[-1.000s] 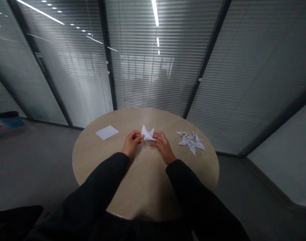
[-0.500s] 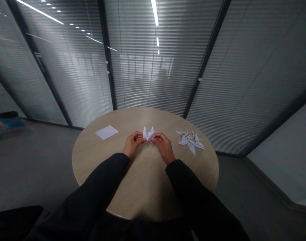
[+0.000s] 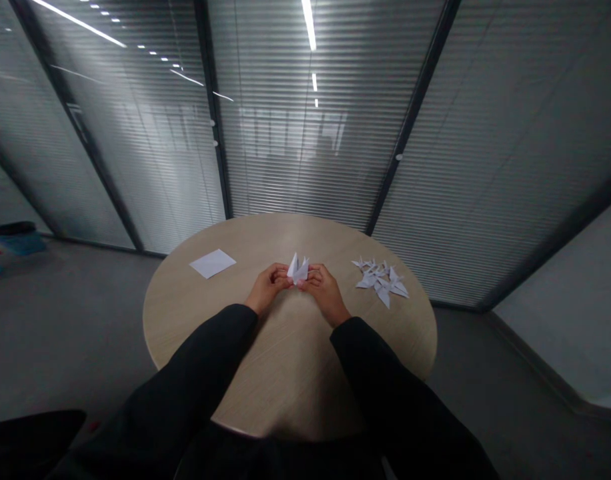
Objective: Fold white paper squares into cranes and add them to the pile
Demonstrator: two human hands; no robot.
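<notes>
Left hand and right hand pinching white folded paper figure, fingers grasping it over pale round wood table. Uneven pull could tear thin paper or skew creases; slip could drop it towards pile of white paper cranes.

Both arms reach forward and inward from the bottom of the view, the left sleeve and right sleeve black and ending at bare wrists. The left hand curls inward with its fingers bent and its thumb on top. The right hand mirrors it, angled in from the wrist. Their fingertips nearly meet at the centre, both hands pinching closed, elbows held wide apart.
</notes>
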